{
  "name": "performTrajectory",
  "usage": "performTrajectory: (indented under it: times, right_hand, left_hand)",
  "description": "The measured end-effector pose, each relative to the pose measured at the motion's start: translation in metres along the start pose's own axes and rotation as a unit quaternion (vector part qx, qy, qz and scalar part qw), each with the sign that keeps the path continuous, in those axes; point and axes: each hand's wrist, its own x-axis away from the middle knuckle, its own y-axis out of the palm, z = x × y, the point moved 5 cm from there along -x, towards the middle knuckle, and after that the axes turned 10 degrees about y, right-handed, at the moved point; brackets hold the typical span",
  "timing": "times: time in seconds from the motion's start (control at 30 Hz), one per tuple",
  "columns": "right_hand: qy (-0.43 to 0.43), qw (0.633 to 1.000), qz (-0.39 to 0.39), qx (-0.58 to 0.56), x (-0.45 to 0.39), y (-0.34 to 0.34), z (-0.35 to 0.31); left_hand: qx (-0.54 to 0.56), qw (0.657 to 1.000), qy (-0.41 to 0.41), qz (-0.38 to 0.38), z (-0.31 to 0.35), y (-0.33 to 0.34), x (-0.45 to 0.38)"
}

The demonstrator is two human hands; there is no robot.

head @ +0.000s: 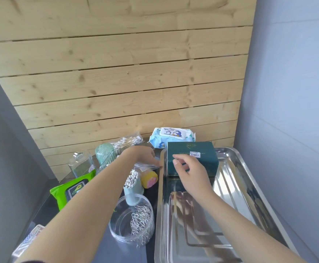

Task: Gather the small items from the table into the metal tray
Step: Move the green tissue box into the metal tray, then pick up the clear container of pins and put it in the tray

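Clutter crowds the dark table [117, 249]: a clear tub of paper clips [134, 219], a cup of cotton swabs [133, 184], a green wipes pack [69, 188] under my left forearm. My left hand [144, 154] reaches a clear lid [147, 166] beside the metal tray [249, 186]; whether it grips I cannot tell. My right hand [190, 171], fingers loosely bent, rests on the dark green box [194, 154] at the tray's far end.

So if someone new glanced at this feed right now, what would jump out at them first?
Probably the shiny metal tray on the right, with a dark green box at its far end under the right hand. Next, the clutter to its left: a clear round tub of paper clips in front, a bright green wipes pack at the left edge, and the left hand reaching over them.
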Motion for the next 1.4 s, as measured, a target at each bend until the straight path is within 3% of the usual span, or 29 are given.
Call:
performTrajectory:
  times: [0.1, 0.2, 0.4, 0.7, 0.93, 1.03, 1.13, 1.3, 1.4]
  right_hand:
    - [0.007, 1.000, 0.003, -0.025, -0.001, 0.006, 0.000]
    - [0.021, 0.999, -0.010, -0.033, 0.000, 0.010, 0.002]
    - [0.040, 0.997, -0.031, -0.050, 0.003, 0.016, 0.003]
    - [0.080, 0.987, -0.097, -0.101, 0.018, 0.022, -0.011]
    - [0.103, 0.965, -0.217, -0.101, 0.046, 0.020, -0.030]
    - [0.090, 0.956, -0.279, -0.016, 0.062, 0.024, -0.033]
    - [0.085, 0.954, -0.287, 0.035, 0.075, 0.030, -0.031]
    - [0.122, 0.949, -0.289, -0.011, 0.083, 0.034, -0.026]
    - [0.133, 0.944, -0.302, -0.014, 0.085, 0.035, -0.023]
  left_hand:
    - [0.016, 1.000, -0.016, 0.009, -0.005, -0.004, -0.008]
    - [-0.018, 0.999, -0.026, -0.032, -0.008, -0.008, -0.011]
    - [-0.081, 0.995, 0.008, -0.062, 0.001, -0.013, -0.002]
    - [-0.008, 0.991, 0.051, 0.125, 0.012, -0.037, 0.068]
    - [0.129, 0.970, 0.098, 0.182, 0.020, 0.033, 0.179]
    - [0.110, 0.967, 0.097, 0.210, 0.020, 0.068, 0.200]
    - [0.092, 0.966, 0.071, 0.233, 0.018, 0.092, 0.202]
    - [0.090, 0.952, 0.038, 0.291, 0.017, 0.106, 0.192]
    - [0.053, 0.958, 0.001, 0.280, 0.021, 0.109, 0.185]
